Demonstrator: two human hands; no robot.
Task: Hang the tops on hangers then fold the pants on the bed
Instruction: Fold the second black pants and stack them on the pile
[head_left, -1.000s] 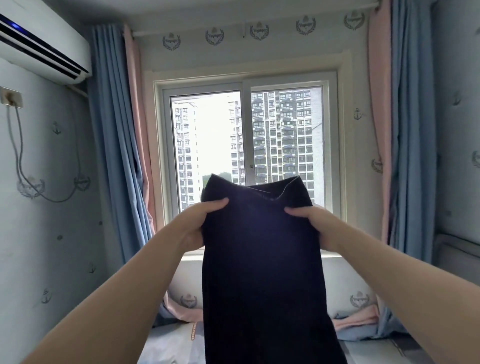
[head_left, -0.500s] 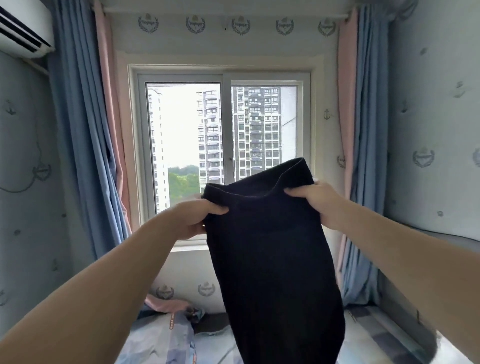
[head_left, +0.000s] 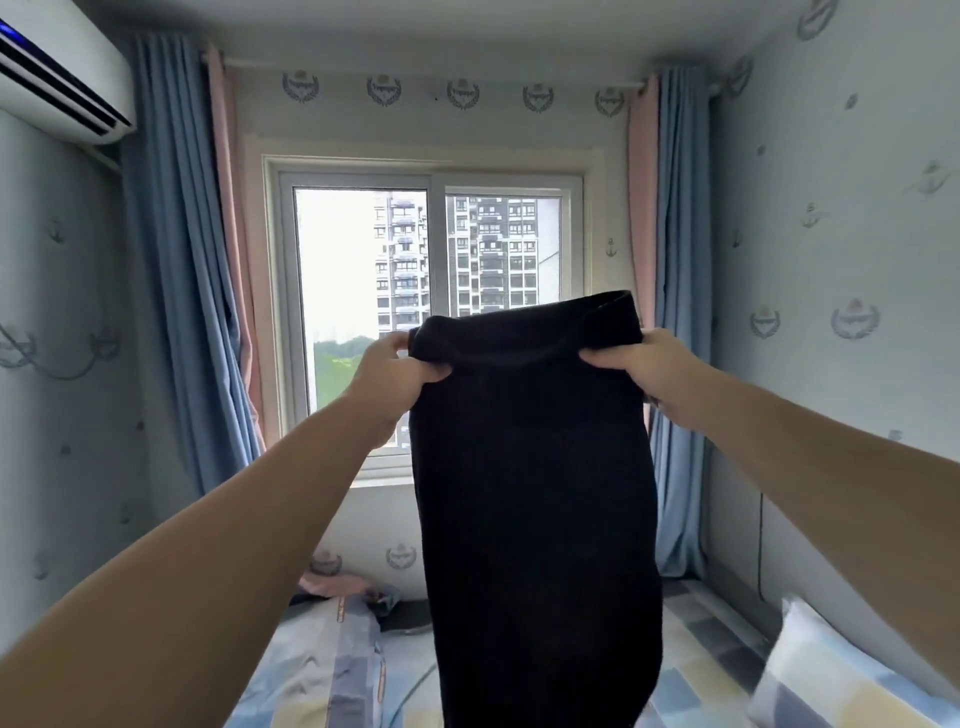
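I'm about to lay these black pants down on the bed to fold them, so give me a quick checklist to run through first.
1. Left hand grips the pants at one corner of the waistband: ok.
2. Right hand grips the other corner: ok.
3. Waistband held level: not ok, it rises toward the right.
4. Pants hanging straight and untwisted: cannot tell, the lower end runs out of frame.
5. Landing spot on the bed free: cannot tell, the pants hide the middle.
6. Pillow off to the right of the pants: ok.
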